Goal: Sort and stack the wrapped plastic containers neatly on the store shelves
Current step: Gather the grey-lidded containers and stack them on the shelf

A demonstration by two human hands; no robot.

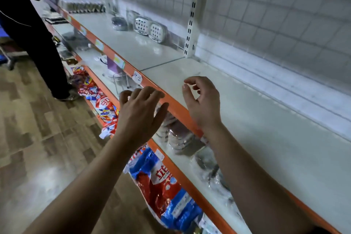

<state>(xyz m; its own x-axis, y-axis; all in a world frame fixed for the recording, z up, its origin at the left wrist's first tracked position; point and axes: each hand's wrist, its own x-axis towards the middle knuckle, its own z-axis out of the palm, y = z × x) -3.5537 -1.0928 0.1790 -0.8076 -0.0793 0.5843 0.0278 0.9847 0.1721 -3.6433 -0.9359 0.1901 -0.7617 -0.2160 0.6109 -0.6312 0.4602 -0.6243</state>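
Shelf (pixel 171 59): two perforated wrapped containers (pixel 141 24) (pixel 156 31) at back; two hands (pixel 140 106) (pixel 203 99) hovering.

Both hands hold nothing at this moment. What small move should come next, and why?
Probably lower the left hand to the wrapped containers on the lower shelf and grip one. Both it and the right hand hold nothing, those containers lie loosely piled, and the top shelf shows bare board near the hands.

Left hand (pixel 141 109) and right hand (pixel 202 100) hover empty over shelf (pixel 247 119).
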